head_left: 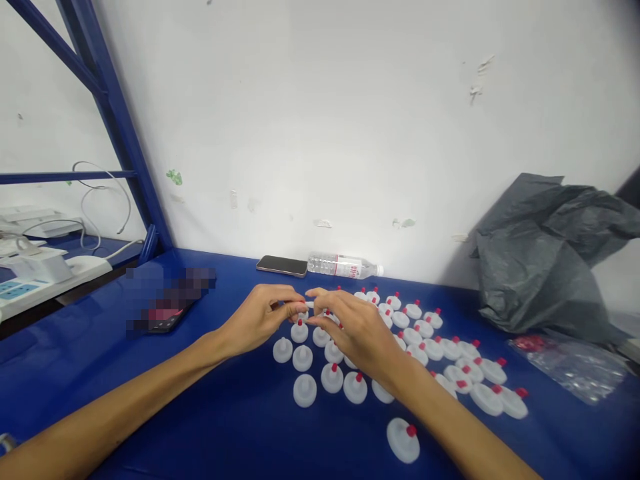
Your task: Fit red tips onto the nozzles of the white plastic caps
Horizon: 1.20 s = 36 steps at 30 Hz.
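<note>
Near the middle of the table, my left hand (263,317) and my right hand (357,327) meet fingertip to fingertip. A small red cap (303,299) shows at my left thumb and forefinger, which pinch it. My right fingers close on a small white plastic piece (310,305), apparently a round lid with a nozzle; most of it is hidden. Around and under my hands lie several white round lids (332,378) with nozzles, many with red caps. A few uncapped lids (305,391) lie below my left hand.
At the back lie a phone (282,266) and a plastic bottle (345,265) on its side. To the right are a dark plastic bag (550,260) and a clear bag (575,367) with red pieces. A blurred dark object (173,313) and a power strip (55,283) are left.
</note>
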Tool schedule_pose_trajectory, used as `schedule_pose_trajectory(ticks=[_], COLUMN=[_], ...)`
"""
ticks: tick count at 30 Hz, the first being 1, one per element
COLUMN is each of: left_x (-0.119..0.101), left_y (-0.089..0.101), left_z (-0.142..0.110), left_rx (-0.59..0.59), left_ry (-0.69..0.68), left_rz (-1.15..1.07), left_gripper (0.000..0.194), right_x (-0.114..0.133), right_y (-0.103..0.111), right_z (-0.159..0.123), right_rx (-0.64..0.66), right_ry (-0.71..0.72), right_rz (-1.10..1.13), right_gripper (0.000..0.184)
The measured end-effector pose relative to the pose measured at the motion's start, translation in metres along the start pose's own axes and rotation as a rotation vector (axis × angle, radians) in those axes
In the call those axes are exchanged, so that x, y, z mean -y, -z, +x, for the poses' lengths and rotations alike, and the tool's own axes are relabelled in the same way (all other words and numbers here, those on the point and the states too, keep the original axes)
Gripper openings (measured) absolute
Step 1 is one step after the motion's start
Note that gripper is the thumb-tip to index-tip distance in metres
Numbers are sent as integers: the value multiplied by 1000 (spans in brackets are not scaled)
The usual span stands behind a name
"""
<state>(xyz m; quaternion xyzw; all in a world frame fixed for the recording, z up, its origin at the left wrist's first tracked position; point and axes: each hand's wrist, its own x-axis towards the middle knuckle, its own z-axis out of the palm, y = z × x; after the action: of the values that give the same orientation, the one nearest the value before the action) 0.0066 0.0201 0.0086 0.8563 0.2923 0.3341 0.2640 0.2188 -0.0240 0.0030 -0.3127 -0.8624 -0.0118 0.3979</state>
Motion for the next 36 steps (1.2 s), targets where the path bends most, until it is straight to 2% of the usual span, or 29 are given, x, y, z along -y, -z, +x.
schedule_pose_trajectory(ticks=[7,18,25,29,32,36], left_x=[-1,-2,1,2,3,11], left_y=[0,-2,1,-4,-7,3], left_z=[0,-1,1,3,4,8], left_rx=[18,37,50,-23,-74,-163], left_ry=[13,35,23,66,58,109], left_rz=[-33,-20,40,114,213,407], left_gripper=[31,38,38,31,31,40], right_x=[-4,-3,-3,-5,-6,-11], right_y=[-2,-2,-3,-4,-1,3], right_z=[-3,-3,1,4,5,3], right_rx=[26,40,100,139,139,130], right_ry=[52,78,24,-52,-28,-19], right_rz=[-49,-121,-109,-210,-289,-319], right_gripper=[13,15,15,13,12,16])
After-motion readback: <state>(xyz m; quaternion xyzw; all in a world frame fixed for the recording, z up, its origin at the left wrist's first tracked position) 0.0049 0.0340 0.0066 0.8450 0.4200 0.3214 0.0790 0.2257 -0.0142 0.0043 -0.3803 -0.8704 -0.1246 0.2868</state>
